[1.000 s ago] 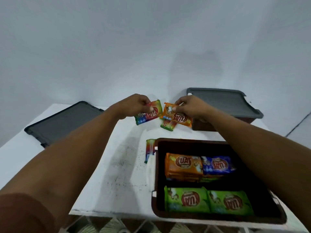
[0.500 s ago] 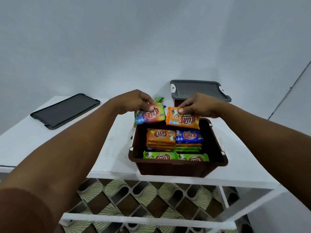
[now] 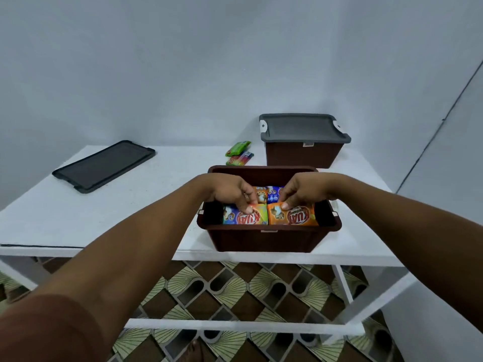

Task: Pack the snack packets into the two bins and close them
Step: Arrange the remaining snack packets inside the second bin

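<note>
Both hands grasp one packet each, low inside the open bin (image 3: 264,241). Left hand (image 3: 230,193): thumb on the front face, fingers curled behind, pinching the top edge of the rainbow packet (image 3: 244,218). Right hand (image 3: 303,192): same hold on the orange packet (image 3: 294,216).

The two packets stand side by side against the bin's near wall, edges touching at the middle, printed faces toward the camera. Rainbow on the left, orange on the right. Behind them in the same bin, partly hidden by the fingers, sit a rear orange packet (image 3: 260,193) and a blue packet (image 3: 274,195).

The open bin is dark brown and sits at the front edge of the white table (image 3: 130,202). The closed bin (image 3: 303,156) stands behind it to the right, grey lid (image 3: 303,128) seated on top. A loose lid (image 3: 104,165) lies flat on the table, well apart on the left.

Two packets remain on the table between the bins, just left of the closed one: a green packet (image 3: 238,148) lying on a striped packet (image 3: 240,159).

Patterned floor tiles show below the table frame.
</note>
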